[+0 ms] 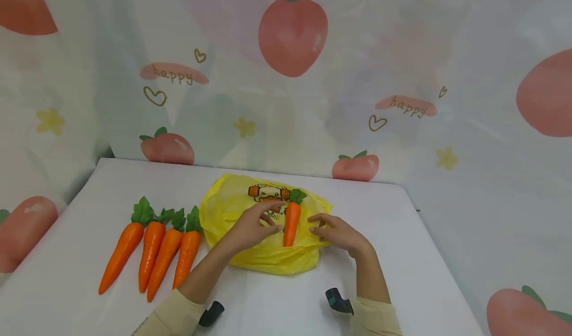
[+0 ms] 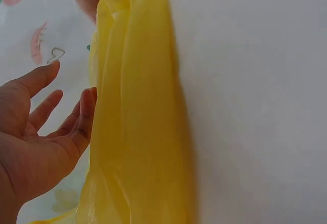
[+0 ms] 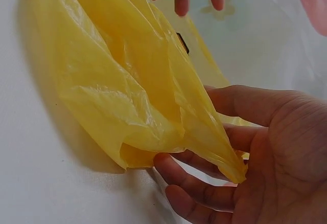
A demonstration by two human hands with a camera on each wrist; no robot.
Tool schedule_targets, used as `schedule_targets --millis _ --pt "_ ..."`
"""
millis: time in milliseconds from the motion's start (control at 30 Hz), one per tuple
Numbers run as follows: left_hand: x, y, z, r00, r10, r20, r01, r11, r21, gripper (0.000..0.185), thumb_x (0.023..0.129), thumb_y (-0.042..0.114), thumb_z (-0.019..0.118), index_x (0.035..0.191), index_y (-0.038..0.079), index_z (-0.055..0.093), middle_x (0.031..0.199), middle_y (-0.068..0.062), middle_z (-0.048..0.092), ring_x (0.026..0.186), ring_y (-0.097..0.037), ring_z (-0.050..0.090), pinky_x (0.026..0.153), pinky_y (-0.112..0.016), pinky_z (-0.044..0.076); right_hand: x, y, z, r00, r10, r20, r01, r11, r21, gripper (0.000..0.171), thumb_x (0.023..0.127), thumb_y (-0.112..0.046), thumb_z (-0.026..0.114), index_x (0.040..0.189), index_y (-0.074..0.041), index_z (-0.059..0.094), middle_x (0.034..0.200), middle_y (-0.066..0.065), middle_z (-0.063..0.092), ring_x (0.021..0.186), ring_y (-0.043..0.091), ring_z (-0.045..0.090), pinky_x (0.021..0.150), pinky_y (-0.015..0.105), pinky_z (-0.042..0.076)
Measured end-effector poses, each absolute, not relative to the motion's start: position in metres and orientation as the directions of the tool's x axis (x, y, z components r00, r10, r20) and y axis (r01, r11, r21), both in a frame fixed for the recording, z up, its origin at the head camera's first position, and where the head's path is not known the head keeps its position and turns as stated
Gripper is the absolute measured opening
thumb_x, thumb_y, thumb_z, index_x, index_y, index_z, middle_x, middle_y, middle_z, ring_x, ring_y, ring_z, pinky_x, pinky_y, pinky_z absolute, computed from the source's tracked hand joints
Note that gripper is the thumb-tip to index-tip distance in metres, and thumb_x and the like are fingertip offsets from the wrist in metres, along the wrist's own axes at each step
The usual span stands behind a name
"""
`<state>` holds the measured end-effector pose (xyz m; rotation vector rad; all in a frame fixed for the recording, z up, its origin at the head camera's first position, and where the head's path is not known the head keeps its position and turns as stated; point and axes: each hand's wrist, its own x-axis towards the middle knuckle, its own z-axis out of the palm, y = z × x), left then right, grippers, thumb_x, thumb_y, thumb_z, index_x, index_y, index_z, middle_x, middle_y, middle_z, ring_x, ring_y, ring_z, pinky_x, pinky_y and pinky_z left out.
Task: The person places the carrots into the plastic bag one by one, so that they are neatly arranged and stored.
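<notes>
Lying at the far left of the white surface (image 1: 67, 276), four toy carrots (image 1: 152, 249) sit side by side, tips toward the person, leaves toward the backdrop, just beside the yellow plastic bag (image 1: 268, 256) but not visibly touching it. Next along, the left hand (image 1: 254, 227) rests over the bag with fingers spread and loosely bent; the wrist view shows an open palm beside the plastic, gripping nothing. A fifth carrot (image 1: 291, 222) lies on top of the bag, between the two hands, leaves pointing away; whether the left fingertips touch it cannot be told. To its right, the right hand (image 1: 337, 233) is also open, fingers relaxed; in its wrist view a crumpled corner of the bag (image 3: 204, 147) rests against those fingers (image 3: 204, 183) without a clear pinch. Judgement: the step in hand looks like getting carrots into the bag, with one staged on top and none seen inside. The next move likely calls for finding and parting the bag's mouth, which stays flat here.
</notes>
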<state>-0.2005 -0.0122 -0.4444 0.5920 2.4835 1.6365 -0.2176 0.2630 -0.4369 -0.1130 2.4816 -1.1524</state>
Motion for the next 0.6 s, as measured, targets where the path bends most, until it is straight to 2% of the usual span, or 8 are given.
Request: schedule_targets --millis 233,600 --pt "-0.185 -0.035 -0.438 -0.916 0.374 0.143 0.301 0.407 0.862 0.061 0.094 0.017 0.079 0.15 0.021 0.056 0.137 -0.004 0.059 0.101 -0.017 0.063 0.084 -0.035 0.056 -0.217 0.264 -0.437 -0.918 -0.233 -0.321 0.094 0.659 -0.746 0.035 0.101 -0.03 0.067 0.132 -0.015 0.067 0.117 0.009 0.058 0.096 0.026 0.06 0.089 0.046 0.05" --pt "-0.167 -0.074 -0.425 -0.928 0.332 0.167 0.311 0.449 0.838 0.059 0.094 0.017 0.079 0.148 0.024 0.057 0.134 -0.004 0.06 0.101 -0.018 0.064 0.085 -0.036 0.055 -0.216 0.267 -0.434 -0.916 -0.232 -0.326 0.099 0.66 -0.745 0.036 0.102 -0.032 0.066 0.134 -0.015 0.067 0.116 0.009 0.058 0.096 0.026 0.059 0.09 0.047 0.051"
